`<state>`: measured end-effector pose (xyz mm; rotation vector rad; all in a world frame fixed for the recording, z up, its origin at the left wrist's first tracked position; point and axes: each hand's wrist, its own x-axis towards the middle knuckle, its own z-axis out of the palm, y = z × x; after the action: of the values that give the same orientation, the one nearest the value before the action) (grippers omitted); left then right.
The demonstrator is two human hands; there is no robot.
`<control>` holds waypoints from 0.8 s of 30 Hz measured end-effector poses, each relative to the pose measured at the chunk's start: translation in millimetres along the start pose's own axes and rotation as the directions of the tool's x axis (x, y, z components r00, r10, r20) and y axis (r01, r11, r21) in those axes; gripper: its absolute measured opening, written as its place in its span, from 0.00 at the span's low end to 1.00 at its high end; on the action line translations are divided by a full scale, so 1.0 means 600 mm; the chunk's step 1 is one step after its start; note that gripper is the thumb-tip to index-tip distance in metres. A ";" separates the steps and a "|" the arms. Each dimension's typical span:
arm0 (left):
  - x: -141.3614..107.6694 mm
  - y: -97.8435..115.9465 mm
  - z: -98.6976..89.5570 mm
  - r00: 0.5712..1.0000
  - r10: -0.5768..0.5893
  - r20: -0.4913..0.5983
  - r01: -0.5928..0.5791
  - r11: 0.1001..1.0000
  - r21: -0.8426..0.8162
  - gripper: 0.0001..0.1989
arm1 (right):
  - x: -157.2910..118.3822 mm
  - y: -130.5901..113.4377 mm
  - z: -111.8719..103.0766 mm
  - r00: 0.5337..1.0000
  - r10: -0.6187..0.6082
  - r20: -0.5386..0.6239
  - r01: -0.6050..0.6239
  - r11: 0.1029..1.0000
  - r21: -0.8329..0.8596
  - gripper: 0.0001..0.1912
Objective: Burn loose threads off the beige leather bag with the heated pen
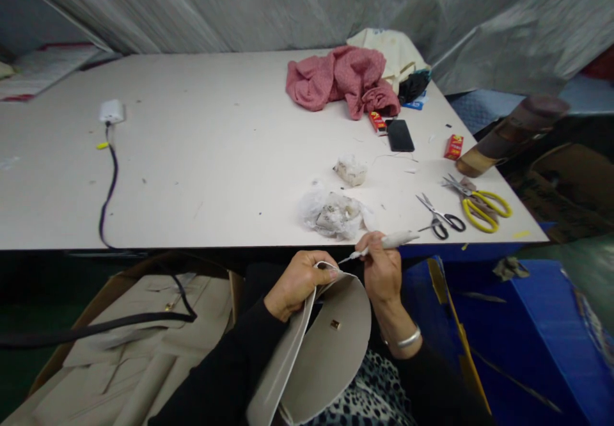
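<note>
A beige handbag (330, 362) with a small gold clasp rests on my lap, its flap hanging open. My left hand (302, 280) is closed on the bag's upper edge, thumb on top. In my right hand (382, 269) is a white pen-like tool (396, 239) with a thin metal tip, gripped between thumb and fingers. The tip points left and reaches the bag's edge close to my left thumb; whether it touches is too small to tell. A cord or thin rod leaves the tool's back end toward the scissors.
On the table (201, 157) lie crumpled plastic with a whitish lump (336, 215), black-handled scissors (441, 217), yellow-handled scissors (480, 205), a phone (400, 135) and pink cloth (340, 80). A bottle (513, 135) stands at right. Beige bags (144, 349) fill a box at left; a blue bin (518, 336) is at right.
</note>
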<state>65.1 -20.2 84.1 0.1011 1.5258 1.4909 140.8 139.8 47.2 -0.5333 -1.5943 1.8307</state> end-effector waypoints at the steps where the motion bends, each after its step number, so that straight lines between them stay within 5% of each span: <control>1: -0.001 0.002 -0.004 1.000 -0.002 -0.008 0.002 1.000 0.011 0.13 | 0.008 -0.006 -0.001 0.993 -0.040 -0.109 0.039 0.999 -0.012 0.23; 3: -0.001 0.003 -0.012 0.999 0.010 -0.033 -0.010 1.000 0.013 0.13 | 0.024 -0.016 -0.005 0.969 -0.116 -0.217 0.099 0.991 -0.088 0.21; 8: 0.007 0.001 -0.030 0.980 0.136 -0.145 -0.142 0.989 -0.035 0.17 | 0.041 -0.014 -0.004 0.985 -0.166 -0.055 0.141 0.940 -0.312 0.15; 16: 0.006 -0.007 -0.047 0.977 0.121 -0.174 -0.146 0.980 -0.138 0.19 | 0.040 0.017 0.016 0.979 -0.198 0.053 0.204 0.931 -0.302 0.11; 24: 0.004 -0.002 -0.048 0.989 0.061 -0.132 -0.085 0.979 -0.187 0.21 | 0.060 0.002 0.023 0.902 -0.350 0.253 0.432 0.746 -0.508 0.13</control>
<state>45.5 -39.8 75.5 -0.0522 1.4813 1.7237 105.9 154.7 52.5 -0.2736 -2.1614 1.0942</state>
